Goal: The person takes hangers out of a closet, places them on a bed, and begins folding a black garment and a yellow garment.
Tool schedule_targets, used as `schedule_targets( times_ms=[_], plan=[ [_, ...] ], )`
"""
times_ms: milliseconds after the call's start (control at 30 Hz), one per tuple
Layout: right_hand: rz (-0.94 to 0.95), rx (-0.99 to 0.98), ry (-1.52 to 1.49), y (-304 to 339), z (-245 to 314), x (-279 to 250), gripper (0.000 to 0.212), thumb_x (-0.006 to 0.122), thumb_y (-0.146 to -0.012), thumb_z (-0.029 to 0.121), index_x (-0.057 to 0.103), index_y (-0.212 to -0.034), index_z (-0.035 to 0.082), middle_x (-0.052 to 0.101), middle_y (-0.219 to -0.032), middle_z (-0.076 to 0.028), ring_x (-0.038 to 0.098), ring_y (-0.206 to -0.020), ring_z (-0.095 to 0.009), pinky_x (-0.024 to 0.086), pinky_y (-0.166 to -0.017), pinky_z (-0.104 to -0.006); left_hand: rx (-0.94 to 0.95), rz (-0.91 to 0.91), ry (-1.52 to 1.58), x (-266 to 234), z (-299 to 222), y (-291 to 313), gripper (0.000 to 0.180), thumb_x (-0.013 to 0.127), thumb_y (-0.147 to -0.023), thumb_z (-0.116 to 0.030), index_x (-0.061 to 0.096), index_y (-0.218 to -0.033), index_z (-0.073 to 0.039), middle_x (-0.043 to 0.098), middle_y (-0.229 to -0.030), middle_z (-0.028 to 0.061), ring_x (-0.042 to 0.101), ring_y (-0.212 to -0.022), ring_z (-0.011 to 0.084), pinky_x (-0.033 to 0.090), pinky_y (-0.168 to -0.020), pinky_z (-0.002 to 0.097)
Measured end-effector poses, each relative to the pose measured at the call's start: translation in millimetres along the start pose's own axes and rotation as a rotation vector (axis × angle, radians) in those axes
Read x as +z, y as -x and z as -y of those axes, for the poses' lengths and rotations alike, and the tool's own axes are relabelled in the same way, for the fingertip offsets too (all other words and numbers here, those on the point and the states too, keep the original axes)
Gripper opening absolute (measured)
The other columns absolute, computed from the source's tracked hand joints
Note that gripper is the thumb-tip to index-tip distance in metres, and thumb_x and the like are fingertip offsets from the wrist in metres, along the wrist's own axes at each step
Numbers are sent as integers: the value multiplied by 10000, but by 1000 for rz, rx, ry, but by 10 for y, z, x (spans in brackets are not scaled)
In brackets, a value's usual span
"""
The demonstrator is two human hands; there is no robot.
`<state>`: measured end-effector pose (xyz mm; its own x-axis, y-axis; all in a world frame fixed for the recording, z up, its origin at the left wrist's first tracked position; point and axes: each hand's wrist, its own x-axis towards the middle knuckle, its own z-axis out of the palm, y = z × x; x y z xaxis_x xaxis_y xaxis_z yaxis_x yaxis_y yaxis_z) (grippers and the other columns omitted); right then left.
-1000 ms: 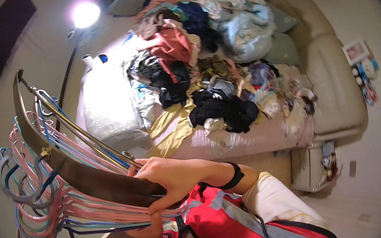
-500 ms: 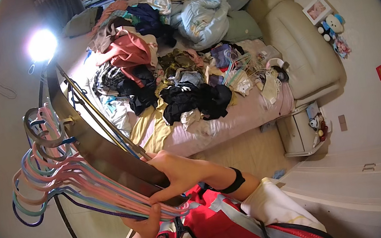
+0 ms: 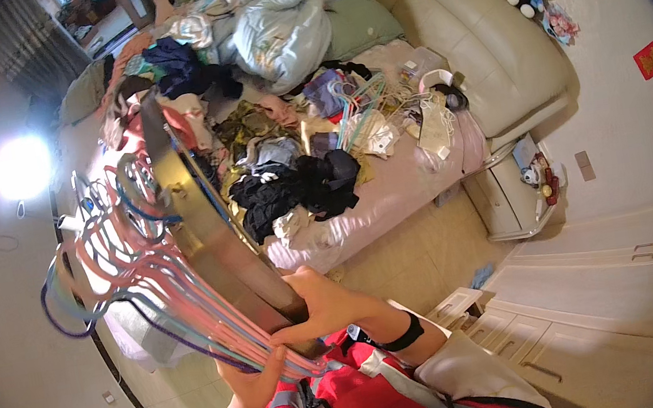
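Note:
A thick bundle of clothes hangers (image 3: 197,299), mostly pink with some blue and purple ones, is held in front of my body. My left hand (image 3: 250,387) is closed around its near lower end, the thumb lying over it. Against the bundle's right side rests a wide, glossy brown-gold hanger (image 3: 217,237), tilted up and away from me. My right hand (image 3: 330,309) wraps round the near end of that wide hanger, its thumb pressed towards the pink ones. The hooks (image 3: 76,305) fan out at the far left; the fingers beneath the bundle are hidden.
Beyond my hands stands a bed (image 3: 402,201) heaped with clothes, including a black pile (image 3: 299,191), a pale blue quilt (image 3: 279,29) and more hangers (image 3: 362,106). A bedside cabinet (image 3: 499,199) stands right of it. Drawers (image 3: 549,339) line the right side. A bright lamp (image 3: 21,168) glows left.
My view has turned, so the bed has shifted left and more drawers show at right. The hangers have swung more upright and rightward. Both hands keep their hold.

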<state>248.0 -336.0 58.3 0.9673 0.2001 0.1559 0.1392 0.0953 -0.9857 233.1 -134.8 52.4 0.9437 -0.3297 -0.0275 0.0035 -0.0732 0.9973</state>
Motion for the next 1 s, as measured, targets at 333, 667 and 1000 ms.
schedule_targets(
  times_ms=[333,667,1000],
  plan=[
    [-474,168,8,630,-320,-1501,427,793,-670,135,617,-1022,-29,676,-916,-87,616,-839,-144,483,-775,-296,-70,428,-21,1530,142,-1229,488,734,-718,-86,472,-1118,11,598,-916,64,571,-840,130,480,-752,300],
    [-919,255,46,1342,-984,-2048,387,763,-692,87,594,-1022,-25,662,-941,-127,629,-860,-168,495,-746,-323,-142,903,-83,2563,998,-1793,627,755,-719,-177,435,-1225,9,603,-997,123,565,-928,178,453,-835,352],
    [-1136,472,3,1656,-1953,-2422,234,741,-717,39,627,-903,-48,665,-839,-90,634,-740,-131,512,-657,-281,-133,1194,-86,3230,2249,-2257,727,775,-717,-262,394,-1267,21,594,-1054,163,557,-964,181,444,-845,342]
  ],
)
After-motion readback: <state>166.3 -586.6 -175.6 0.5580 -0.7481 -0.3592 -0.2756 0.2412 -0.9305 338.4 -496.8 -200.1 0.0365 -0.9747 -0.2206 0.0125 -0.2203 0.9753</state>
